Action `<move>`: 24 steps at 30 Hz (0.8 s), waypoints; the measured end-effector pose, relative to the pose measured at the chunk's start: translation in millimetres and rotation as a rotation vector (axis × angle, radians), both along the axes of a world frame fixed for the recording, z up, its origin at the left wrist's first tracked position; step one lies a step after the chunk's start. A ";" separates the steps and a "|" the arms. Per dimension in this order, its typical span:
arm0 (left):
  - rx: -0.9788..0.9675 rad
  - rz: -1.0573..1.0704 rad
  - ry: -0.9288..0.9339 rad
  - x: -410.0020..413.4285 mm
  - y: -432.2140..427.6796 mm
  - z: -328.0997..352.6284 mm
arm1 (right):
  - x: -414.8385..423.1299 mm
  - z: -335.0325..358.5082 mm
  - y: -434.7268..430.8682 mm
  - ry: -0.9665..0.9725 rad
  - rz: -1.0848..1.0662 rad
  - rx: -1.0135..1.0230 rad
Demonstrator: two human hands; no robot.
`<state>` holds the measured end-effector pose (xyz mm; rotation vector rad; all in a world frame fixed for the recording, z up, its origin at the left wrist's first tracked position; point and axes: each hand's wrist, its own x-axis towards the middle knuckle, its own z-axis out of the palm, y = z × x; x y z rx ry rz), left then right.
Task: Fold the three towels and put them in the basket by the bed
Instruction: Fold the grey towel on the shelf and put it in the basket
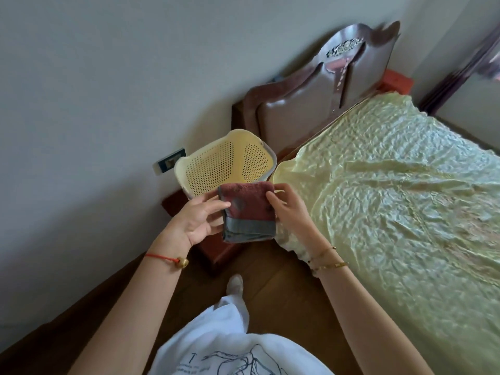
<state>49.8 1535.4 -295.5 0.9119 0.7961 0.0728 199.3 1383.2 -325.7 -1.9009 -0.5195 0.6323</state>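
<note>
- Towel [246, 209]: dark red with a grey band, folded into a small thick square. Held in the air at mid-frame, between both hands.
- Left hand [194, 220]: pinches the towel's 9 o'clock edge, thumb on the top face, fingers curled beneath.
- Right hand [286, 209]: grips the 3 o'clock edge, thumb on top, fingers behind the fold.
- Basket [211, 163]: yellow, perforated, at 12 o'clock of the towel and just behind it. It stands on a red nightstand [173, 204] against the wall.
- Only the basket's walls show; the towel hides its floor, so I cannot tell what lies inside.
- Bed [392, 185]: at 3 o'clock, under a crumpled pale yellow sheet. No other towel in view.
- Step, as judged: folding of this towel looks finished and the placing is in hand. Which of the three this is cannot be told.
- Next move calls for carrying the square forward over the near rim and lowering it flat. Both hands should let go together so the layers do not spring open.
- Risk: the grey-band end hangs lower and may catch the rim.
</note>
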 end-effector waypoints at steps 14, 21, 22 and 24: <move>-0.087 0.365 0.158 159.7 118.0 -41.9 | 183.2 -30.2 167.6 0.122 0.178 -0.301; -0.191 0.517 0.314 213.1 140.9 -112.8 | 234.8 -100.7 234.8 0.034 0.509 -0.596; -0.207 0.542 0.340 218.3 143.3 -124.2 | 240.6 -112.7 240.4 0.037 0.546 -0.613; -0.235 0.577 0.394 226.9 147.4 -147.8 | 249.6 -135.6 250.8 0.032 0.617 -0.649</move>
